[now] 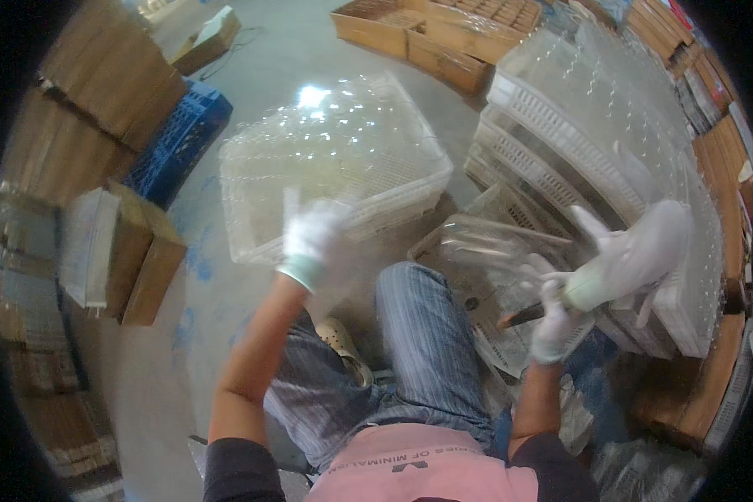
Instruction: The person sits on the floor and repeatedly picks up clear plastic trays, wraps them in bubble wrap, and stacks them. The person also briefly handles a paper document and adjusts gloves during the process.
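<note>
My left hand (314, 232), in a white glove with a pale green cuff, is blurred above the near edge of a white plastic crate (339, 157). Its fingers look apart and nothing shows in it. At the right, my right hand (553, 314), also white-gloved, grips the cuff end of another white glove (637, 260), which looks filled out; what is inside is hidden. A thin dark object with a brown tip (519, 317) juts out to the left of my right hand. A blurred clear object (486, 241) lies beyond it, above cardboard.
Stacked white crates (539, 138) under clear, shiny material stand at the right. Cardboard trays (414, 31) lie at the back. A blue plastic crate (182, 138) and cardboard boxes (144, 251) stand at the left. My knees are between my hands.
</note>
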Motion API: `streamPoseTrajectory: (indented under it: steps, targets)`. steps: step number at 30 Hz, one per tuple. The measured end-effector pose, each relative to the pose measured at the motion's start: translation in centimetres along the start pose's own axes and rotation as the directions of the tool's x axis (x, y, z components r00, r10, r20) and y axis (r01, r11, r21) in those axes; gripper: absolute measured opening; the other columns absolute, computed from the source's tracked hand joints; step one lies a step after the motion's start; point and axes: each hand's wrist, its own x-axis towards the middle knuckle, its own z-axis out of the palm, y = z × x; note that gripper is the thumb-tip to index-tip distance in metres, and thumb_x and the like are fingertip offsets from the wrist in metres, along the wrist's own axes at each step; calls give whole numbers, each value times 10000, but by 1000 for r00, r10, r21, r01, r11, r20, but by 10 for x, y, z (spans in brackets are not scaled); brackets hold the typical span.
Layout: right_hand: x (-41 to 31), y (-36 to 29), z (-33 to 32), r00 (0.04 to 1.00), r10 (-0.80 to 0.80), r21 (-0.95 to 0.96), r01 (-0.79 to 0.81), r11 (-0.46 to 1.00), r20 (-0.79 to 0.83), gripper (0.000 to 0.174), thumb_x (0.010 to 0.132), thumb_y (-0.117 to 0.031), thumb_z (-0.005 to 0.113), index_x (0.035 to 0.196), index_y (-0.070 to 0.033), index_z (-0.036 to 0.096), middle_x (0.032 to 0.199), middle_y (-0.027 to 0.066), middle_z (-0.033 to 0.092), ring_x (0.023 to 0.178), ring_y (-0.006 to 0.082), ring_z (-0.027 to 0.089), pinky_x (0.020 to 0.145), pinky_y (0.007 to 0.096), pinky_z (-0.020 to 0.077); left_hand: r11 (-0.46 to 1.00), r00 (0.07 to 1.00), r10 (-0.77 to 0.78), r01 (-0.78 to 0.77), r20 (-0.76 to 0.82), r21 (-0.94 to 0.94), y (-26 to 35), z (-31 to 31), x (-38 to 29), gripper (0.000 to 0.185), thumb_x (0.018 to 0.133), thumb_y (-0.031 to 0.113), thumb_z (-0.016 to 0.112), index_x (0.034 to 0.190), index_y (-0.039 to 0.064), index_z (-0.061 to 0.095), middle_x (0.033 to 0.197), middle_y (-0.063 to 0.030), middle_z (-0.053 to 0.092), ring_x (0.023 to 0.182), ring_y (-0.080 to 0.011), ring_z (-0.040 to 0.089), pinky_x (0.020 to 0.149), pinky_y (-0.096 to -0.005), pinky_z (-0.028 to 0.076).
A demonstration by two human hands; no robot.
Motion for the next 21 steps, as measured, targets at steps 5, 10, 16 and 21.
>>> streamPoseTrajectory:
  steps: [5,10,16,21]
  targets:
    - [50,94,-72,944,140,-448,-268,853,-298,449,883,-383,781,1127,-16,694,1112,71,721,848,180,685,761,306,516,761,786,-618,608,35,-225,-114,89,29,1028,765,426,786,1600,196,231,1631,-241,172,1520,-416,133,1196,-605,157]
    - [59,229,-46,976,196,-684,-208,699,-97,592,784,-422,843,1123,40,692,1018,194,736,887,305,698,791,400,523,703,700,-709,691,-87,-169,-124,120,33,718,735,417,802,1345,138,548,1567,-235,275,1469,-419,212,1173,-534,223]
    - [73,299,-6,975,219,-799,-149,582,-23,416,725,-340,874,931,-7,732,833,163,738,737,264,696,706,405,526,699,737,-653,497,-175,-515,-130,136,27,433,684,271,839,961,81,566,1038,-157,581,993,-378,579,851,-435,492]
    - [69,233,-6,980,200,-793,-125,596,-4,369,754,-254,875,971,-10,702,803,67,732,688,236,672,663,416,540,585,692,-680,313,-243,-748,-130,70,3,481,669,257,896,957,32,584,941,-110,633,806,-250,620,780,-372,518]
